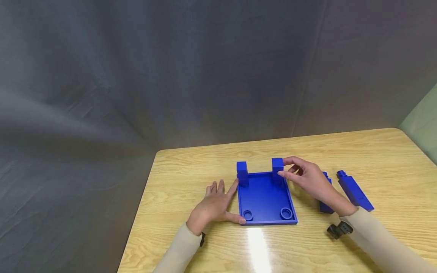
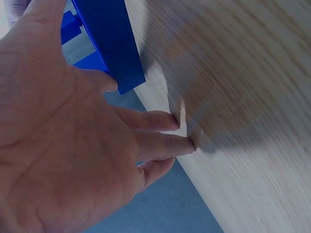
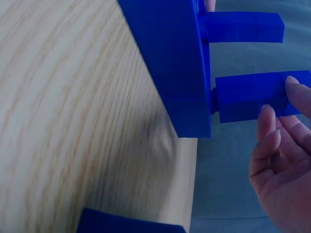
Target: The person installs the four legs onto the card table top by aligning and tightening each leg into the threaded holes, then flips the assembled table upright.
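Observation:
A square blue tray-like base (image 1: 266,197) with a raised rim lies on the table, ring sockets showing at its two near corners. Blue square posts stand at its far corners, a left post (image 1: 242,172) and a right post (image 1: 277,168). My right hand (image 1: 308,180) pinches the right post between thumb and fingers; in the right wrist view this post (image 3: 248,97) meets the base through a narrower neck. With fingers spread, my left hand (image 1: 215,206) rests along the base's left side, its thumb at the near left corner and index finger by the left post.
Right of the base lie two loose blue posts: one (image 1: 355,191) with a threaded-looking end, the other (image 1: 326,206) partly hidden behind the right wrist. A grey curtain (image 1: 225,76) hangs behind the wooden table (image 1: 191,163).

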The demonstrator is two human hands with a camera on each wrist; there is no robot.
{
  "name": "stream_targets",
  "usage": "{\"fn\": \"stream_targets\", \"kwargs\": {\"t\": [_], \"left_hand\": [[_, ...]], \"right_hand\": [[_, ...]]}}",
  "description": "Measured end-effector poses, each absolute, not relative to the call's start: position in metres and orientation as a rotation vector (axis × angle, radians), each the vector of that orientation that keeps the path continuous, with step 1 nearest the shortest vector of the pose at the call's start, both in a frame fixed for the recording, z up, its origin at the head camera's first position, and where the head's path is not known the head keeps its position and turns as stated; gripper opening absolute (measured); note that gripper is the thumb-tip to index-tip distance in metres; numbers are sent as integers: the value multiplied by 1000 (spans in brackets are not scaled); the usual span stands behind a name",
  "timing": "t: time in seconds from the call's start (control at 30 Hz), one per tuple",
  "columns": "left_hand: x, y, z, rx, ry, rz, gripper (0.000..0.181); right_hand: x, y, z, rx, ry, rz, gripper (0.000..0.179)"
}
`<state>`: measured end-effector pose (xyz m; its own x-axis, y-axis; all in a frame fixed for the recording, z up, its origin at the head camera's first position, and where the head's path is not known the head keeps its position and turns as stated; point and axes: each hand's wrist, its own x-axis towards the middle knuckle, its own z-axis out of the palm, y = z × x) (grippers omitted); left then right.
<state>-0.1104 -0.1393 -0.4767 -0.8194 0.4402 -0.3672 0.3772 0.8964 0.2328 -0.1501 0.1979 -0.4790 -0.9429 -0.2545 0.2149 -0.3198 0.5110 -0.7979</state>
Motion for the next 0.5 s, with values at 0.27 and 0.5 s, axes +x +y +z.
{"fn": "stream_targets", "kwargs": {"t": [0.27, 0.5], "left_hand": [[-110, -140, -479, 582, 2631, 205, 134], [-112, -139, -478, 584, 2632, 189, 134]], "right_hand": [[-150, 199, -483, 525, -2654, 1447, 25], [-151, 199, -485, 557, -2628, 1410, 23]]}}
